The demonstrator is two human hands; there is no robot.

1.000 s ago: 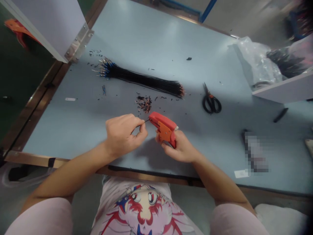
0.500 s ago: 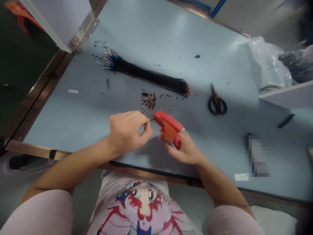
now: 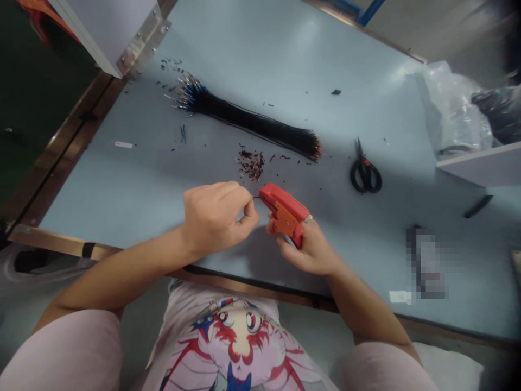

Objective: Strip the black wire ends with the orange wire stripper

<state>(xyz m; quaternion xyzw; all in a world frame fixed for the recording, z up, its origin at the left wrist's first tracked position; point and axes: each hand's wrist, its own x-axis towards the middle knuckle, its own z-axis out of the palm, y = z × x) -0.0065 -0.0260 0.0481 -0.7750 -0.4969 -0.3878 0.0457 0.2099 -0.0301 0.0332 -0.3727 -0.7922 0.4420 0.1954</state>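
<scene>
My left hand (image 3: 220,217) pinches a thin black wire (image 3: 256,197) between thumb and finger, and the wire's end reaches the jaws of a red and orange hand tool (image 3: 287,209). My right hand (image 3: 303,244) is wrapped round the tool's handles. Just beyond the tool's tip lies a small pile of black and copper-coloured scraps (image 3: 252,165). Behind the pile stretches a long bundle of black wires (image 3: 256,122), with blue and silver ends at the left and copper ends at the right.
Black-handled scissors (image 3: 366,172) lie right of the bundle. Clear plastic bags (image 3: 462,111) are at the back right, above a white panel (image 3: 484,163). A blurred object (image 3: 429,263) and a white label (image 3: 399,296) lie at the right. Another panel (image 3: 106,27) stands back left.
The view has shifted slightly. My left hand is a little closer to the tool's jaws, and less of the wire shows between them. Both hands keep their hold.
</scene>
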